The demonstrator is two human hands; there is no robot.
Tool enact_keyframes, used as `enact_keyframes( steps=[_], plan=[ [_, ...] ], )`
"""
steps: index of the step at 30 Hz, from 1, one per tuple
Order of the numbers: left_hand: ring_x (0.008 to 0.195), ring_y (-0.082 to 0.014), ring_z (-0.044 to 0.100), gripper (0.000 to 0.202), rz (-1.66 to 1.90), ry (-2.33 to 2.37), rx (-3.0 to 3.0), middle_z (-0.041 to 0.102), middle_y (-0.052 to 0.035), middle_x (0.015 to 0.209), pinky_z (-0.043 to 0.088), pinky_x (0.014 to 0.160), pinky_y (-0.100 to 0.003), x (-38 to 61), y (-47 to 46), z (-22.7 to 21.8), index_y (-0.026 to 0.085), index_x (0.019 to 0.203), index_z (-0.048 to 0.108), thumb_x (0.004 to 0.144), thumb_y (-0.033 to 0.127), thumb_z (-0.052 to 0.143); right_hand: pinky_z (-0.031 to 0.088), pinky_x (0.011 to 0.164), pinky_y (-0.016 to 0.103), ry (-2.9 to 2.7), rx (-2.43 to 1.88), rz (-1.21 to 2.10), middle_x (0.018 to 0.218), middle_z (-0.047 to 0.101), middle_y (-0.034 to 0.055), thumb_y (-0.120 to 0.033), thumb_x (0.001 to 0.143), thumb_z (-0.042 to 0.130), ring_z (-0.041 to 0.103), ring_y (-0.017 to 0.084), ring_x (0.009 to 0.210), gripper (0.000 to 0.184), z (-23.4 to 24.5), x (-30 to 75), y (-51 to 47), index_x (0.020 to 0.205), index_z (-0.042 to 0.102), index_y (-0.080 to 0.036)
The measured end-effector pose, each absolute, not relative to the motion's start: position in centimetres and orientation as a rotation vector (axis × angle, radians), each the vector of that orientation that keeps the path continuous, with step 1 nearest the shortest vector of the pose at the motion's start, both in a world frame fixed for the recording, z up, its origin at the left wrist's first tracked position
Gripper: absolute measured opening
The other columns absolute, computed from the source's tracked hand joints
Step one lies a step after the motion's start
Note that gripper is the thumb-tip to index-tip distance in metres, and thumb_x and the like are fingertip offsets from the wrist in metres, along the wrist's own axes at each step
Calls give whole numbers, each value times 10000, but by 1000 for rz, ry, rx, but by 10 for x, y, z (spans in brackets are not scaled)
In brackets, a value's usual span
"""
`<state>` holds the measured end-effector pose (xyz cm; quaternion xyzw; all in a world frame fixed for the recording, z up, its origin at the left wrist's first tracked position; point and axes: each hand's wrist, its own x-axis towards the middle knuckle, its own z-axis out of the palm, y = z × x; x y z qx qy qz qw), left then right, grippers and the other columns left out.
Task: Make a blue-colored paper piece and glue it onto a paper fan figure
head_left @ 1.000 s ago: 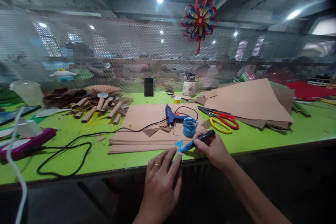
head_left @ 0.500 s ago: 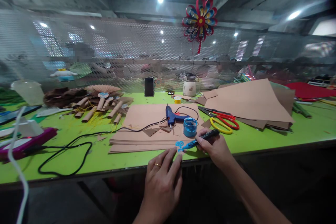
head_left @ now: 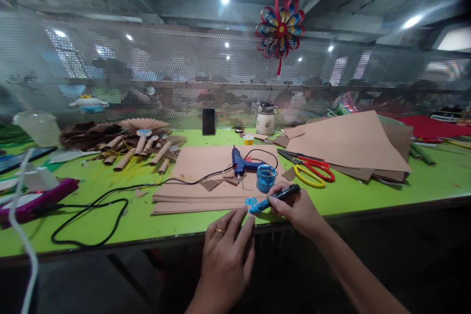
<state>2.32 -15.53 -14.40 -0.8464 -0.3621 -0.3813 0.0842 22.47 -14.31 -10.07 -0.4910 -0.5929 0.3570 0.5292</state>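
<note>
- Head view: the right hand (head_left: 294,208) has its fingers pinching a black pen-shaped tool with a blue-smeared front end (head_left: 260,206), tilted, tip pointing down-left.
- That tip is right by a small curly bright-blue shape (head_left: 251,201) near the front edge of the lime-green bench (head_left: 147,223). Can't tell if it's a loose piece or paint on something.
- Left hand (head_left: 230,248) is at the bench edge, gold ring on, fingers slightly spread, index and thumb tips just beside the blue shape. Can't tell if they're pinching anything.
- Small open jar smeared with blue paint (head_left: 266,182) stands just behind the pen-shaped tool.
- Dark blue glue gun (head_left: 245,163) lies left of the jar, on flat brown paper sheets (head_left: 198,157).
- Red- and yellow-handled metal scissors (head_left: 295,159) lie off to the jar's right.
</note>
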Motion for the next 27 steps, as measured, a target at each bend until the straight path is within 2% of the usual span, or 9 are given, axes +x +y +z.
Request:
enact_keyframes(
  steps=[12, 27],
  plan=[
    [1150, -233, 523, 366, -1162, -1064, -2517, 603, -27, 1296, 349, 946, -391, 22, -155, -142, 247, 1228, 586, 872, 193, 523, 353, 512, 234, -1411, -1220, 806, 585, 546, -40, -276, 741, 640, 459, 113, 531, 109, -99, 227, -144, 766, 602, -178],
    [1169, -230, 515, 366, -1162, -1083, -2545, 590, -29, 1312, 354, 951, -397, 22, -156, -143, 251, 1236, 581, 875, 204, 535, 364, 509, 250, -1407, -1282, 722, 592, 556, -24, -255, 739, 616, 463, 116, 522, 89, -99, 231, -146, 757, 607, -168]
  ],
)
